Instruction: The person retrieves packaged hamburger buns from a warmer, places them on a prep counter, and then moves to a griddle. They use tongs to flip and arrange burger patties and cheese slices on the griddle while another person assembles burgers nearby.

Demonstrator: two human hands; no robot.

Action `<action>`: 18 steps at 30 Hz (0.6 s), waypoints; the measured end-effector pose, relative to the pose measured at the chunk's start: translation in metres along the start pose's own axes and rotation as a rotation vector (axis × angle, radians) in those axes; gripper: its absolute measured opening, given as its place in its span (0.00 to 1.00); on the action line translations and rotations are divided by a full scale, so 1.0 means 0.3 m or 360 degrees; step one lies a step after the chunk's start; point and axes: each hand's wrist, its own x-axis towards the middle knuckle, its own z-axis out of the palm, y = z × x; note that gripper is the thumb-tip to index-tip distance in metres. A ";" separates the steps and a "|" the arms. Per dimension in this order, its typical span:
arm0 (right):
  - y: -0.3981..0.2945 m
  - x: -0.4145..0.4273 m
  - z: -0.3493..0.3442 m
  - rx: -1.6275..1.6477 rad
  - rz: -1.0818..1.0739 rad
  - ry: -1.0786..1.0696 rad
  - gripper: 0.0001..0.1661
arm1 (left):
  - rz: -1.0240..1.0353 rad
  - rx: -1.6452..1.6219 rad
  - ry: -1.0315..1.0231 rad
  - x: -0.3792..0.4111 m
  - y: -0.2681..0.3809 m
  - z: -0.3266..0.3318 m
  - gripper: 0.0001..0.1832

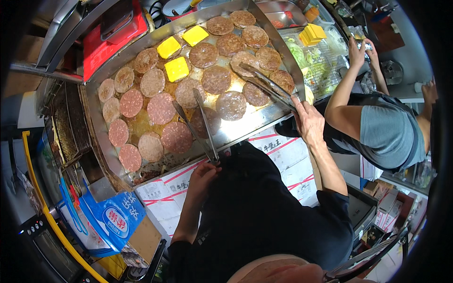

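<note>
My right hand (pixel 309 122) grips metal tongs (pixel 270 85) over the right side of a flat griddle (pixel 244 128). One arm of these tongs lies on top of a pale browned burger patty (pixel 243 61); the other arm reaches its near edge, partly hidden. My left hand (pixel 202 178), at the griddle's front edge, has its fingers closed around the hinge end of a second pair of tongs (pixel 205 123). Those tongs are spread, their tips by a greyish patty (pixel 189 92). Three patties carry yellow cheese slices (pixel 177 69). Pinker patties (pixel 177 137) lie front left, browner ones (pixel 216 79) right and back.
Right of the griddle, a wire-rack tray (pixel 327 76) holds shredded lettuce and stacked cheese slices (pixel 312 34). A co-worker (pixel 389 131) stands there, handling foil. A red board (pixel 113 46) with a metal container is back left. A blue bag (pixel 115 219) is front left; cardboard boxes (pixel 297 169) are below the griddle.
</note>
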 end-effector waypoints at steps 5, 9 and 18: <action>-0.025 -0.001 -0.014 0.0142 0.0099 -0.0005 0.28 | 0.0067 0.0361 -0.0108 0.010 0.012 -0.041 0.07; -0.002 -0.043 0.040 0.1044 0.0706 0.0012 0.24 | 0.0068 0.0390 -0.0138 0.010 0.023 -0.053 0.08; 0.008 -0.058 0.107 0.2516 0.1360 -0.0531 0.21 | 0.0115 0.0432 -0.0216 0.014 0.042 -0.066 0.06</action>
